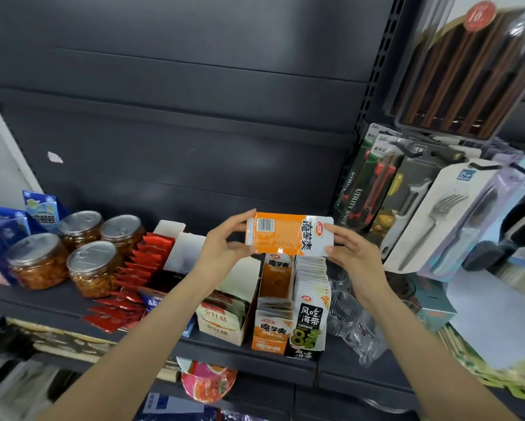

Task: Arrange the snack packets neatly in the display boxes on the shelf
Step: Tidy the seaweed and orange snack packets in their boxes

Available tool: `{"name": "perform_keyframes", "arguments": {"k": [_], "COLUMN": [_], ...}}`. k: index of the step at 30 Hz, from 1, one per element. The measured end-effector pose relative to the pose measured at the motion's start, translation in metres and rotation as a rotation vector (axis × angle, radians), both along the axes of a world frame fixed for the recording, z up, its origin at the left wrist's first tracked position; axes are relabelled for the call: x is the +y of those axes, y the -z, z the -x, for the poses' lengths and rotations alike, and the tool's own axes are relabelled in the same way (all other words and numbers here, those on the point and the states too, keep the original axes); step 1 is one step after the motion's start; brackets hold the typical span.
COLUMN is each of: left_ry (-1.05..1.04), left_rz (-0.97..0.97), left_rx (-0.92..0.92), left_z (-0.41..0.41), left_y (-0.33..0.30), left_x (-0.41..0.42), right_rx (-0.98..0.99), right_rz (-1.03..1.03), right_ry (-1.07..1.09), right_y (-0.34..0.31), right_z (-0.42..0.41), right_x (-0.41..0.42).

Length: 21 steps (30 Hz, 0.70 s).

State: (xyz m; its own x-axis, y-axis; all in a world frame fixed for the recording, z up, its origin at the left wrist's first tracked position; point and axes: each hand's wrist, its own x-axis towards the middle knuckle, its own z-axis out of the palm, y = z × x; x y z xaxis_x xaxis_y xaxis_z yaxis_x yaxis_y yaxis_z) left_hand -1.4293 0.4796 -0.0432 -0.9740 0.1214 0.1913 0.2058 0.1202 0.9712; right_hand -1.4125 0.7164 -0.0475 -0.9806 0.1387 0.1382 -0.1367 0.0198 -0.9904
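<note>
An orange and white snack packet (288,234) is held sideways in the air above the shelf. My left hand (221,244) pinches its left end and my right hand (356,253) holds its right end. Directly below stands the orange display box (270,329) with matching packets upright inside. Beside it on the right is a black and white seaweed box (311,323) full of white packets. A cream box (224,317) with darker packets sits to the left.
Red packets (133,281) spill from a box left of centre, next to several lidded jars (91,268). Crumpled clear plastic (355,317) lies right of the boxes. Carded cutlery and knives (431,214) hang at right. The shelf edge (255,357) runs below.
</note>
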Motion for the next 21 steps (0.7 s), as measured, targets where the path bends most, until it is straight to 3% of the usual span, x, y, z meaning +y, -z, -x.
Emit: {"name": "perform_keyframes", "arguments": {"k": [11, 16, 21], "left_ry": [-0.011, -0.043, 0.036], "left_rz": [0.002, -0.051, -0.357], "left_rx": [0.001, -0.157, -0.476], "left_z": [-0.009, -0.009, 0.000], "left_y": [0.008, 0.012, 0.015], "left_x": [-0.008, -0.010, -0.009], "right_rx": [0.040, 0.045, 0.177], "right_rz": [-0.018, -0.129, -0.381], "right_ry": [-0.029, -0.062, 0.013], "right_y": [0.001, -0.002, -0.004], "right_z": [-0.007, -0.009, -0.006], "right_x": [-0.001, 0.002, 0.003]}}
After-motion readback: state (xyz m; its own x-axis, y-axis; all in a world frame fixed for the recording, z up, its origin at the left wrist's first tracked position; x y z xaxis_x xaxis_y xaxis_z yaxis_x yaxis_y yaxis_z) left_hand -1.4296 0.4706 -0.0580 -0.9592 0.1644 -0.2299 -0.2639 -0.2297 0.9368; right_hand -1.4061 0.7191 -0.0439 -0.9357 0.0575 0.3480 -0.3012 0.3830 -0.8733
